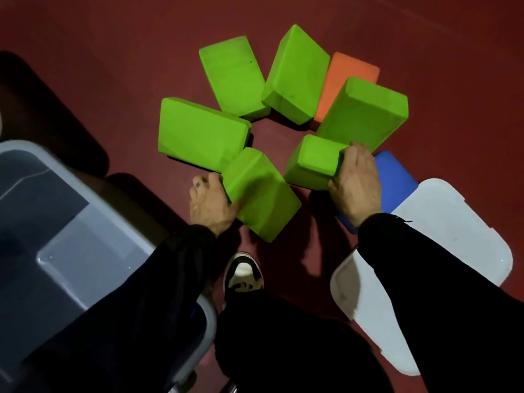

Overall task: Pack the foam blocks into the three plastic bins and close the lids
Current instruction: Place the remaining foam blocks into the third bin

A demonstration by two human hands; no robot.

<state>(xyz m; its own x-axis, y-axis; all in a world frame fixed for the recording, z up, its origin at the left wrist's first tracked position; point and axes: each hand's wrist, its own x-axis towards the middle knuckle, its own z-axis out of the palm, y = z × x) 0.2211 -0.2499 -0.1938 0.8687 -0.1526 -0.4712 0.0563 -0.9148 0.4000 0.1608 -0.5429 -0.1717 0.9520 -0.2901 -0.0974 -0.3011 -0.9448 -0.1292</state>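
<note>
Packing barely begun: six green foam blocks, orange block (344, 78) and blue block (394, 180) all out on floor (113, 38). Nearest green block (261, 194) gripped at its end by left hand (211, 204), fingers curled round it. Second green block (314, 163) gripped by right hand (355, 182). Open bin (56, 222) at left, apparently unfilled; white lid (442, 245) off at right. Other bins out of view.
</note>
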